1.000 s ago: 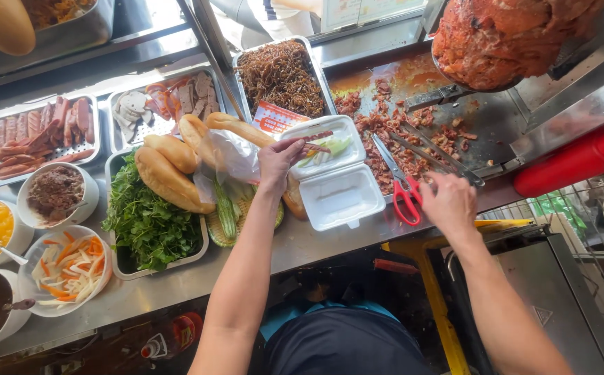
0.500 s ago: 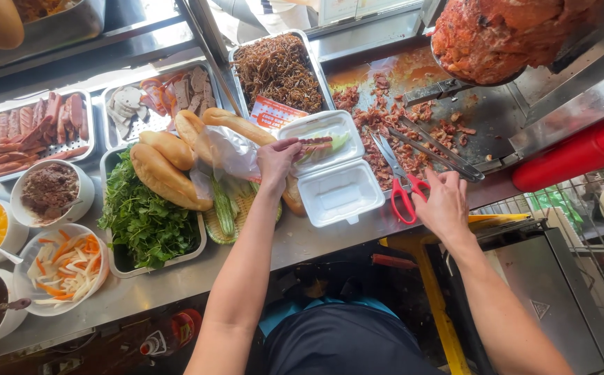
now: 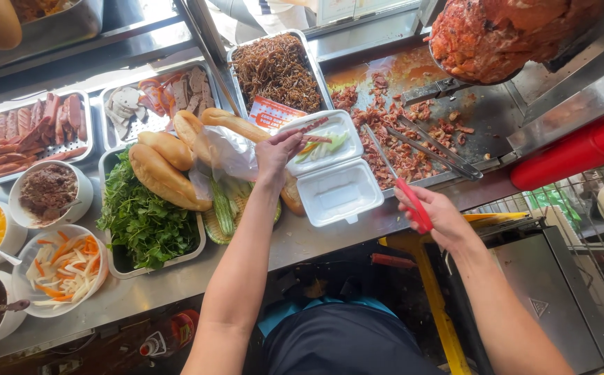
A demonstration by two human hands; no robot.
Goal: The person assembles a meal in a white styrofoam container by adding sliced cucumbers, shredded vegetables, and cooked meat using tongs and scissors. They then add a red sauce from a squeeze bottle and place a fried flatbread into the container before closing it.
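The left hand pinches a red meat strip over the open white foam box at the counter edge. The right hand is closed round red-handled scissors, blades towards the chopped meat. Risk: the unsupported box could tip off the edge, and the strip could slip from so light a pinch.

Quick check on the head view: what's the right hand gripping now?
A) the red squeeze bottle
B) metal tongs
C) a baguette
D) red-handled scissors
D: the right hand has its grip on the red-handled scissors, blades pointing toward the chopped meat on the griddle, while the metal tongs lie untouched on it and the left hand places strips in the white foam box.
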